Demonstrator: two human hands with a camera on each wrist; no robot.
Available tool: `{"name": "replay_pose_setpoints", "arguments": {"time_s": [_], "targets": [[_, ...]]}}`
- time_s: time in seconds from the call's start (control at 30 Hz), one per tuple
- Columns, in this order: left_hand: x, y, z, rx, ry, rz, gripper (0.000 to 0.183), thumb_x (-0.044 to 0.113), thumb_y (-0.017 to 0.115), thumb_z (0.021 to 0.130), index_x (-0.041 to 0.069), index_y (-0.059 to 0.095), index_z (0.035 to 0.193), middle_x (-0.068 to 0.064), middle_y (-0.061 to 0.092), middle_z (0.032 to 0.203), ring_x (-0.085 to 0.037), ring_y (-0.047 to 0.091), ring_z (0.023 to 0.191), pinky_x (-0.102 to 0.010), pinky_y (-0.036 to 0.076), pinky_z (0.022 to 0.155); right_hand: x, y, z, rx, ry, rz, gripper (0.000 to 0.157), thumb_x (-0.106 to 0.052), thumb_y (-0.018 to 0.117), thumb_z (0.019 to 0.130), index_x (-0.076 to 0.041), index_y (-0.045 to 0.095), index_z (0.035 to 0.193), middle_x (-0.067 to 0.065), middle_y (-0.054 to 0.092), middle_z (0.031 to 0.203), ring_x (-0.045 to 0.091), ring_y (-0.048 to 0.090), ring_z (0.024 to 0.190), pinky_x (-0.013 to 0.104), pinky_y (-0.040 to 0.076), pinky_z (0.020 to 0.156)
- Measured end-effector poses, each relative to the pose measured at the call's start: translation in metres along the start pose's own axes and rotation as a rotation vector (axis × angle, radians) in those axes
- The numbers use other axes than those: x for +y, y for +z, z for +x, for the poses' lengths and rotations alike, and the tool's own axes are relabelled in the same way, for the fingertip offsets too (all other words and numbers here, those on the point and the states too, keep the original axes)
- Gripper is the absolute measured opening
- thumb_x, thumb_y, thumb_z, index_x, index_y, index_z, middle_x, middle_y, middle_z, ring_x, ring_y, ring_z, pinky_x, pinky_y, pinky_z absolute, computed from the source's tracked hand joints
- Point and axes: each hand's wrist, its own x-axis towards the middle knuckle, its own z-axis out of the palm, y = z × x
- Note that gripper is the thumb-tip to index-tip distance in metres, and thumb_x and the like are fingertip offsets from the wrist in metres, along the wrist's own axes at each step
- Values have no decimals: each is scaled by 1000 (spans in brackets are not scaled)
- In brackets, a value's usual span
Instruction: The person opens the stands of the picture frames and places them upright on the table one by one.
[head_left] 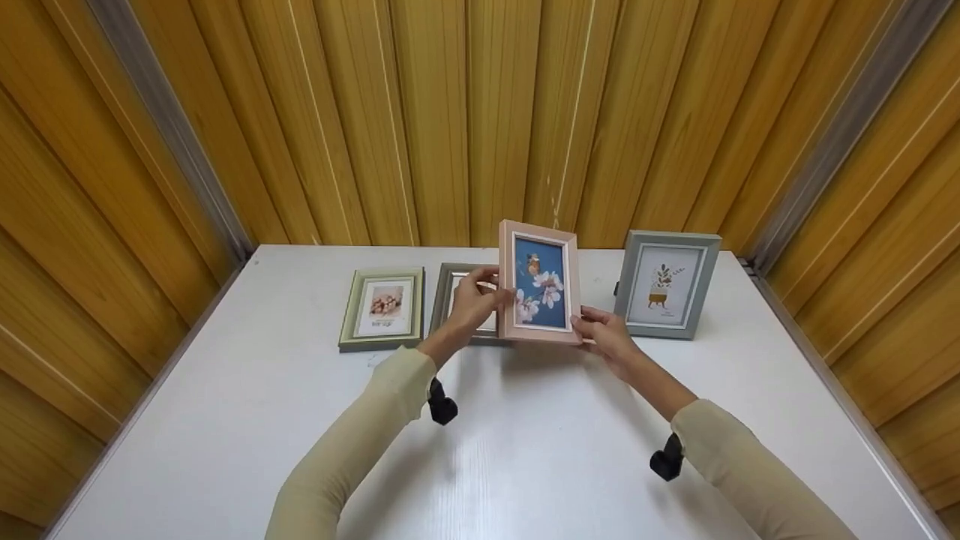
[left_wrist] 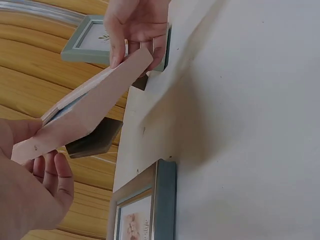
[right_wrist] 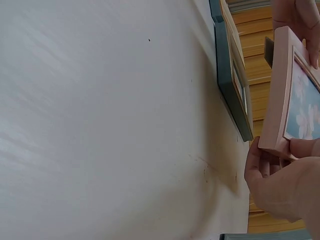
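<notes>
A pink picture frame (head_left: 506, 300) with a bird and pale blossoms on blue is held up off the white table by both hands. The left hand (head_left: 472, 304) grips its left edge, thumb on the front and fingers behind. At the lower right corner, the right hand (head_left: 609, 339) pinches it between thumb and fingers. In the left wrist view, a dark support leg (left_wrist: 95, 140) sticks out from the frame's back. Behind the left hand stands a grey-green picture frame (head_left: 442, 296), partly covered by the hand and the pink frame.
To the left a light green picture frame (head_left: 349, 311) leans back on the white table (head_left: 300, 405). A grey-blue picture frame (head_left: 703, 285) with a plant print stands to the right. Yellow wooden panel walls (head_left: 435, 127) close off the back and both sides.
</notes>
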Motion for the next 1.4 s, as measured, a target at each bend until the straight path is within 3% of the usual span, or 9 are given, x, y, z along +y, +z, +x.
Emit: {"name": "replay_pose_setpoints", "arguments": {"time_s": [0.1,0.3,0.5,0.63,0.77,0.93,1.13,1.23,1.4], "targets": [[2,-2,-9,5,66,16,51,10,78,84,2,63,131,-9,61,110,-13,57,87,-21,49,67,4,4,0,-17,-6,19,53,-16,56,105,2,42,153,17,57,141,16,61,110,40,52,107],[7,-2,-23,24,111,-1,52,13,81,82,4,63,130,-8,59,109,-14,54,88,-21,48,66,12,14,-1,-65,-35,74,51,-12,56,104,6,43,150,8,65,122,13,63,100,36,59,95],[17,6,-31,59,168,61,56,16,83,81,4,60,130,-8,60,110,-14,53,91,-21,46,70,14,19,-1,-137,-58,128,51,-12,54,105,8,42,150,1,70,112,11,66,98,36,60,93],[23,11,-34,53,218,107,57,21,83,82,7,56,131,-8,61,113,-17,54,97,-25,47,76,16,20,1,-200,-63,140,53,-15,55,106,6,40,152,0,70,115,10,67,102,36,59,96],[26,20,-36,22,325,147,60,24,83,83,5,53,131,-11,59,118,-26,56,104,-32,49,85,19,20,3,-243,-70,169,53,-16,54,106,6,39,152,-3,70,113,9,68,102,34,59,95],[26,29,-37,-39,423,203,61,27,82,84,4,51,131,-13,56,123,-30,56,109,-30,48,89,22,20,6,-307,-84,205,52,-11,50,107,9,36,153,-3,72,112,10,69,103,33,59,95],[24,34,-38,-167,440,268,65,33,77,86,8,47,138,-14,50,134,-26,50,119,-32,45,94,25,17,6,-317,-66,204,48,-2,41,106,9,36,152,2,73,116,14,71,106,37,57,99],[24,34,-38,-188,438,275,65,33,75,88,8,46,141,-16,49,137,-27,49,122,-34,45,97,25,16,5,-305,-61,211,48,2,38,104,9,36,152,4,73,118,14,71,107,38,57,100],[25,33,-37,-226,414,264,66,32,72,91,8,45,146,-17,47,142,-30,47,126,-47,47,102,24,11,2,-330,-68,199,49,0,41,104,10,35,152,8,70,123,15,70,109,39,55,103]]}}
